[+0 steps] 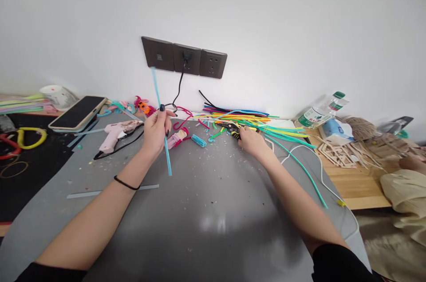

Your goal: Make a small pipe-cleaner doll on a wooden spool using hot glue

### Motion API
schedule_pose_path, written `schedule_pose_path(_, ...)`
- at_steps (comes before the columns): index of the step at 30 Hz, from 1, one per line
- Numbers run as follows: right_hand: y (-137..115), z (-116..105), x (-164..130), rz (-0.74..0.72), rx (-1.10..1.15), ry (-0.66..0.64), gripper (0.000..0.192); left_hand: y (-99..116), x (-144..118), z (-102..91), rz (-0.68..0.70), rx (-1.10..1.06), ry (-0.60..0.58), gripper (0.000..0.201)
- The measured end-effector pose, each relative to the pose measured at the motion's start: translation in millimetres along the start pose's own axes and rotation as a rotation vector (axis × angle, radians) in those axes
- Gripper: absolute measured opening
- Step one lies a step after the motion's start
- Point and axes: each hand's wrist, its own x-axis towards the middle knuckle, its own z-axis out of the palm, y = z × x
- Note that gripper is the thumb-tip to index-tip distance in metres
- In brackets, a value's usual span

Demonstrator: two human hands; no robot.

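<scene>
- Our left hand [156,129] pinches a blue pipe cleaner [163,129] upright near the counter's far edge.
- Our right hand [251,140] closes on yellow-handled pliers [233,130] beside the pipe cleaner pile [246,120].
- The stem looks uncut; shaping remains, we judge.

Left hand [156,129] pinches blue pipe cleaner [162,122]; right hand [250,141] on pliers [233,129].

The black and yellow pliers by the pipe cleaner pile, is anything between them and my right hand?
Nothing visible. The right hand already rests on the pliers, at the near edge of the pipe cleaner pile. The left hand holds a light blue pipe cleaner, well off to the side.
</scene>
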Motion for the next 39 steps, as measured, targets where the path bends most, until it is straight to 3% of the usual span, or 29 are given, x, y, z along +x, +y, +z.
schedule_pose_path(4, 7, 5, 7, -0.068, 0.039, -0.038, 0.054, -5, -4, 2.6, -0.029, 0.044, -0.035, 0.051)
schedule_pose_path(9, 28, -9, 17, -0.077, 0.192, 0.056, 0.022, -8, -3, 1.9, -0.088, 0.048, -0.02, 0.046)
schedule_pose_path(13, 62, -22, 14, -0.074, 0.662, 0.018, 0.006, -5, -1, 1.4, -0.14, 0.01, -0.007, 0.041)
schedule_pose_path(16, 81, -25, 2, -0.142, 1.148, -0.028, 0.021, -2, -1, 2.3, -0.189, -0.032, -0.006, 0.035)
schedule_pose_path(20, 83, -28, -16, -0.103, 1.51, 0.277, 0.027, 4, -4, 6.2, -0.252, -0.123, -0.013, 0.027)
schedule_pose_path(22, 80, -31, -21, -0.036, 1.594, 0.386, 0.023, 7, -5, 8.1, -0.261, -0.159, -0.021, 0.024)
schedule_pose_path(24, 80, -33, -20, -0.057, 1.679, 0.399, 0.023, 9, -6, 9.3, -0.271, -0.18, -0.039, 0.022)
schedule_pose_path(29, 93, -39, -8, -0.27, 1.949, 0.188, 0.037, 11, -7, 9.0, -0.301, -0.191, -0.05, 0.023)
schedule_pose_path(32, 96, -44, -4, -0.313, 2.053, 0.068, 0.031, 9, -7, 8.5, -0.297, -0.191, -0.068, 0.026)
schedule_pose_path(36, 95, -51, -4, -0.291, 2.037, 0.117, 0.025, 8, -8, 9.0, -0.253, -0.204, -0.171, 0.034)
schedule_pose_path(39, 92, -49, -6, -0.201, 1.904, 0.199, 0.029, 8, -10, 9.6, -0.241, -0.253, -0.256, 0.038)
